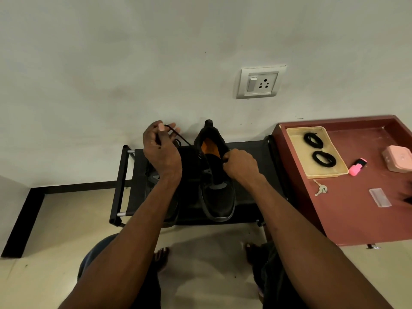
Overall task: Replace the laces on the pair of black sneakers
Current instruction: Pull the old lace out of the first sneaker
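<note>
Centre frame: black sneaker [217, 188] sits on the black shoe rack [121, 186], toe toward the person. Right hand [239, 165] pinches its collar, likely to steady it. Left hand [161, 148], grip closed on the old lace [178, 136], draws it up and left, probably unthreading. Two coiled new laces [317, 150] wait in a tray [296, 152] on the red counter [356, 219], right. No legible writing.

Keys [320, 188], pink highlighter [357, 167], perhaps a soap box [399, 161], wall socket [260, 82].

My left arm hides most of the left sneaker [156, 175]; at three o'clock the frame crops a dark object [408, 192].
</note>
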`<state>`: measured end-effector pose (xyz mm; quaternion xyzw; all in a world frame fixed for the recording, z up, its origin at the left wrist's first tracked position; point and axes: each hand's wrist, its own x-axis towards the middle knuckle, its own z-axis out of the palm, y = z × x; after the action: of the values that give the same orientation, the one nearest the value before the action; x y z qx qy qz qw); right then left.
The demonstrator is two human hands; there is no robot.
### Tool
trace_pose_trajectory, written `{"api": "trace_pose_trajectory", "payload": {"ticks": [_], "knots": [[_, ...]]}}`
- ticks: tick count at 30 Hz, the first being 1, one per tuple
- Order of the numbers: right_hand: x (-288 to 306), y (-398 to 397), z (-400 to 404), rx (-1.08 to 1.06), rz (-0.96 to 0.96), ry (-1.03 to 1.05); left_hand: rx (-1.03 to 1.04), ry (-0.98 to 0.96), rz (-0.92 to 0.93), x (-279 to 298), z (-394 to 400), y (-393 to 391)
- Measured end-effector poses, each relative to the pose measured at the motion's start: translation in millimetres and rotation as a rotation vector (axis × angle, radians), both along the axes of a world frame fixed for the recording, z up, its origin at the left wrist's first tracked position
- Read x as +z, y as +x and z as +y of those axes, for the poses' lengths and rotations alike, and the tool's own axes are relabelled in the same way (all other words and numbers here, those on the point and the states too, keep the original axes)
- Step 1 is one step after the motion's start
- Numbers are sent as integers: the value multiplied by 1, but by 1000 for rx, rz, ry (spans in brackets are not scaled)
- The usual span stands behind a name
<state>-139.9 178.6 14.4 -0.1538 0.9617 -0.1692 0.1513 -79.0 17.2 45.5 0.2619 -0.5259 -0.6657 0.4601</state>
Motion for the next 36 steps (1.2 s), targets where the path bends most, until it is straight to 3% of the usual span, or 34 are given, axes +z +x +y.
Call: {"api": "trace_pose_trajectory", "payload": {"ticks": [2,5,10,12,14,17,19,23,25,28,33,36], "knots": [[0,-1,1,2,-1,-2,33,-199,-113,-2,-2,1],[-1,0,1,9,4,-2,-66,-616,-453,-16,1,4],[-1,-1,-1,14,-1,-4,-696,-1303,-848,-44,21,2],[-1,-1,-1,22,-5,-3,-826,-1420,-982,-55,24,2],[-1,-1,-1,25,-2,-4,-887,-1402,-1010,-56,23,1],[0,0,-2,24,-2,-6,-870,-1125,-871,-48,25,0],[0,0,-1,12,-4,-9,-681,-953,-727,-39,29,4],[-1,1,1,8,-2,1,-109,-600,-364,-6,19,6],[-1,2,-1,20,6,0,105,-530,-328,4,3,5],[-1,3,-6,46,11,21,173,-578,-640,-6,-12,6],[-4,5,-9,65,26,69,-282,-970,-1003,-35,18,3],[-5,7,-9,73,21,74,-442,-913,-1192,-45,30,0]]}}
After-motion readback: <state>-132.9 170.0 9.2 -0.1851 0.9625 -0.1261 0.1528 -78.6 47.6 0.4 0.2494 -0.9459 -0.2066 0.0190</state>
